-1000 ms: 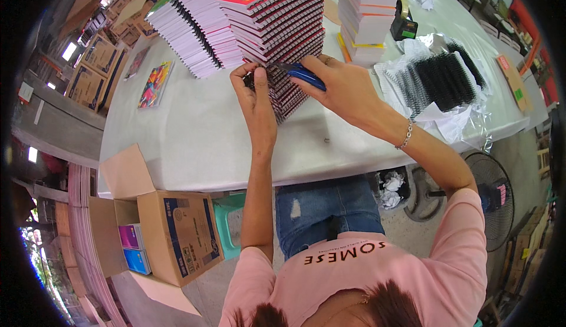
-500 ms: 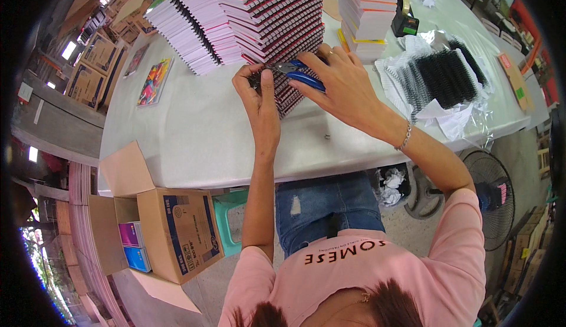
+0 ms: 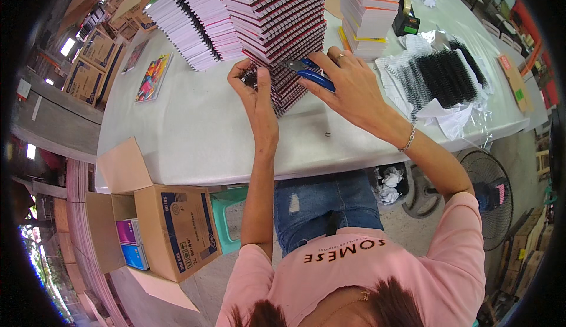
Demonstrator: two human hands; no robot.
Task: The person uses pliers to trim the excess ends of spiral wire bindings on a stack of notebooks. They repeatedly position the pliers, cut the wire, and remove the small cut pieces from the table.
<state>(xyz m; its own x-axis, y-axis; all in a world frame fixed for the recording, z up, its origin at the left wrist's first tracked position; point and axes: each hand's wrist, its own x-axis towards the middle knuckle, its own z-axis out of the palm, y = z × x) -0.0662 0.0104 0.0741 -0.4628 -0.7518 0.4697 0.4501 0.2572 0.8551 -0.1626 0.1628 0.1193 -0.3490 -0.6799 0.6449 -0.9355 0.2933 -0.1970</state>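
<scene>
A tall stack of spiral-bound notebooks [image 3: 286,29] with red covers stands on the table, its bound edges facing me. Curled at the stack's near left corner, my left hand [image 3: 259,106] has dark, coil-like pieces [image 3: 250,79] between thumb and fingers. My right hand [image 3: 359,91] grips blue-handled cutting pliers [image 3: 317,80]. Their handles are spread, and the metal jaws point at the bindings about halfway up the stack. Whether the jaws touch a coil cannot be made out. A small dark coil scrap [image 3: 328,133] lies on the table near me.
White-paged notebooks [image 3: 188,26] are stacked behind on the left, more paper stacks [image 3: 371,14] on the right. Black binding coils [image 3: 445,76] lie on crumpled paper beside a tape dispenser [image 3: 405,20]. A colourful booklet [image 3: 153,78] is at left; an open carton [image 3: 177,229] stands below the table edge.
The pliers and my right hand have shifted slightly right, away from my left hand. My left hand has drawn a little left, still closed on the dark pieces.
</scene>
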